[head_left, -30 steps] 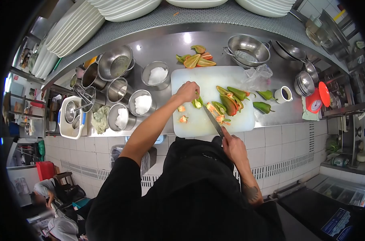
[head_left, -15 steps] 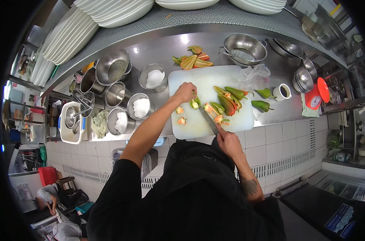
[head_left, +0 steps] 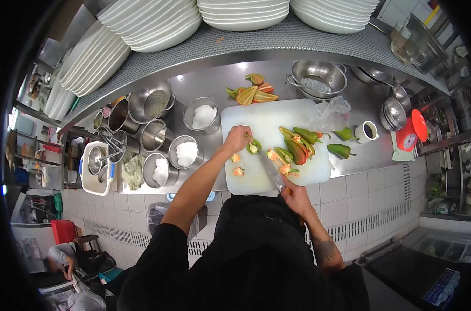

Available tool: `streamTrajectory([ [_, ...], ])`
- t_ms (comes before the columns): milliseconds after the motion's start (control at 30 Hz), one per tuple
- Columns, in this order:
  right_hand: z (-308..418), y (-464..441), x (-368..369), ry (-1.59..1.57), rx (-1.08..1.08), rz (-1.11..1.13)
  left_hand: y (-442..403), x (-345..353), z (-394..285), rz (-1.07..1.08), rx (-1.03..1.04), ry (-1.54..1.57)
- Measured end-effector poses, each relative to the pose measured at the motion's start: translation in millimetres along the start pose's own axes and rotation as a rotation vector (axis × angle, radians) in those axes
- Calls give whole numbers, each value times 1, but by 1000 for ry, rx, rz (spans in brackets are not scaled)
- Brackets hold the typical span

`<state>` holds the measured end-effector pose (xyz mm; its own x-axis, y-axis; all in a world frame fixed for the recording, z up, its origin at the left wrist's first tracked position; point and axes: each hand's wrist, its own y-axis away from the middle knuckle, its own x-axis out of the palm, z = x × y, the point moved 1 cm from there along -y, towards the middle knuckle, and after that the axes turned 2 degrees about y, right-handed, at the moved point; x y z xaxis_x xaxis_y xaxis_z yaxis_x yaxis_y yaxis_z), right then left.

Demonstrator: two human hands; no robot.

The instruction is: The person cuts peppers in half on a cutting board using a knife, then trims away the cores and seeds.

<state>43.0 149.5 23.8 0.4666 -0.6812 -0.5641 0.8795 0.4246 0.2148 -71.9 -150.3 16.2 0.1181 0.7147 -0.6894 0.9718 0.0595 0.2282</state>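
Observation:
My left hand has its fingers closed on a cut green pepper piece at the middle of the white cutting board. In my right hand is a knife, its blade pointing up and left toward that piece. Left of the blade lie two pepper cores. Right of it are more seedy trimmings and a pile of green and red peppers, some cut open. Beyond the board rest cleaned pepper pieces, and two whole green peppers lie to its right.
Metal pots, some with white contents, crowd the left of the counter. Behind the board stands a colander near a crumpled plastic bag. A cup of dark liquid and red scale are rightward. Plate stacks line the shelf.
The camera view has tilted, so the counter sits lower in the picture. Both hands keep their holds, and the knife stays beside the pepper piece with little visible movement.

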Motion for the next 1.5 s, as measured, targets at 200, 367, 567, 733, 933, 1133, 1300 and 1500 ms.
streamTrajectory([
  [200, -1, 0, -6, 72, -35, -1, -8, 11, 14, -33, 132, -57],
  [367, 4, -4, -5, 43, 19, 30, -6, 10, 10, -51, 121, -45],
  [567, 18, 8, -21, 156, 84, 74, -6, 11, 9, -31, 74, -26],
  [733, 22, 16, -16, 341, -5, -48, -7, 6, -2, -14, 94, -116],
  [933, 10, 7, -7, 154, 4, -16, -6, 11, 1, 5, 67, -60],
  [1133, 1, 1, -1, -162, 72, 59, -3, 12, 1, -33, 63, -39],
  [1300, 4, 4, -6, -529, 365, 243, -2, 19, 7, -93, 101, -84],
  [1500, 2, -1, -2, -692, 399, 282, 3, 19, 1, -81, 26, -98],
])
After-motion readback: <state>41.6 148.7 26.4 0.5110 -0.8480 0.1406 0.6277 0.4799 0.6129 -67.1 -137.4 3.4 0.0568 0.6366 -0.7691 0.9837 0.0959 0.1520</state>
